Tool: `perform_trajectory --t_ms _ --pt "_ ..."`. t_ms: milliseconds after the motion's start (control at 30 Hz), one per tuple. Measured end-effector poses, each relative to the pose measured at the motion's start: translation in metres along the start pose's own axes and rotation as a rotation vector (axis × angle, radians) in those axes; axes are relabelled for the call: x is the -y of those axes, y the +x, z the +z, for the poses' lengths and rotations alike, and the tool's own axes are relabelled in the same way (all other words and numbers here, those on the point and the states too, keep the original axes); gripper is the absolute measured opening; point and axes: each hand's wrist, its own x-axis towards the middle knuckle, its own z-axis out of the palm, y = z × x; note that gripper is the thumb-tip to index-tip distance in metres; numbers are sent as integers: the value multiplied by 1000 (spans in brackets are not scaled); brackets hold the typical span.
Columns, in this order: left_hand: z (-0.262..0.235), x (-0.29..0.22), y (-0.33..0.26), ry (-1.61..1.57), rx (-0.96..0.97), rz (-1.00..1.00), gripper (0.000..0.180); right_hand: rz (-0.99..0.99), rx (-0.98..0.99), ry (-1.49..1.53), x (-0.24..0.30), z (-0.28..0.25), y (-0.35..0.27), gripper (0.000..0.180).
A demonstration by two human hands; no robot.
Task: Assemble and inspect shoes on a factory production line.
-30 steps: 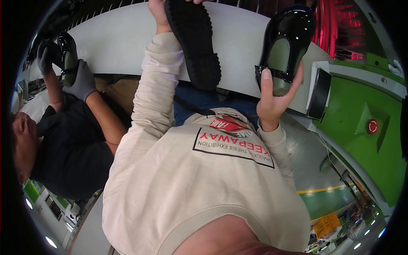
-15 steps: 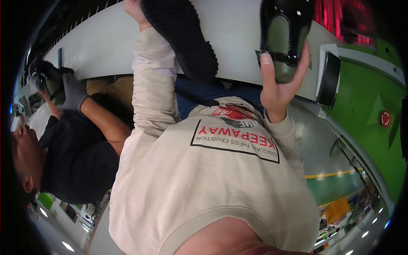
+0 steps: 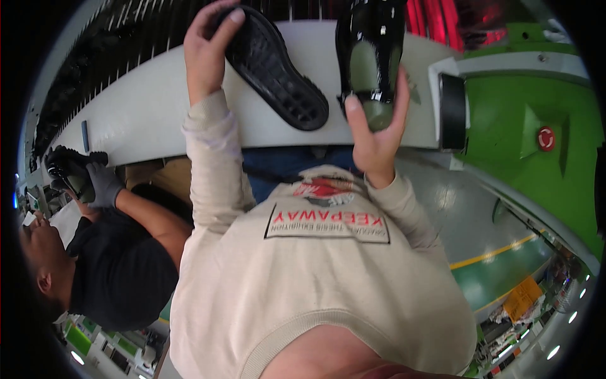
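Observation:
My left hand (image 3: 205, 60) grips a black shoe sole (image 3: 273, 72) by its far end, thumb on top. The sole's hollowed inner face, with a grid of pockets at the heel, is turned up. To the right, my right hand (image 3: 379, 148) holds a glossy black shoe (image 3: 389, 79) round its heel, thumb on the left side and fingers on the right. Inside that shoe sits a green shoe last (image 3: 363, 68), and a strap crosses it near the heel. Sole and shoe are apart, both over the white worktable (image 3: 158, 101).
At the left a co-worker in a black shirt (image 3: 126, 265) holds a similar shoe (image 3: 69, 170) with a grey glove. A green machine (image 3: 499, 107) with a red push button (image 3: 545, 138) stands at the right, beside a black pad (image 3: 452, 112). Dark rods line the table's far side.
The sole has been turned from its treaded underside to its hollow inner face. In the picture, the shoe and my right hand sit further left, and the whole view has shifted.

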Motion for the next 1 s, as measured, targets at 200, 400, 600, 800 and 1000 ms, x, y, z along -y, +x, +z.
perform_trajectory --t_ms 200,400,600,800,1000 --pt "40 -72 -20 -59 7 43 37 -45 30 43 10 -1 -9 86" --pt "59 -105 -36 -189 181 116 39 -115 128 41 44 -9 -28 93" --pt "73 -128 -48 -225 216 190 36 -150 213 27 45 -8 -44 94" --pt "75 -136 -62 -165 240 243 44 -130 240 54 39 -6 -56 94" --pt "79 -136 -67 -116 254 324 56 -143 281 68 39 -5 -53 94"
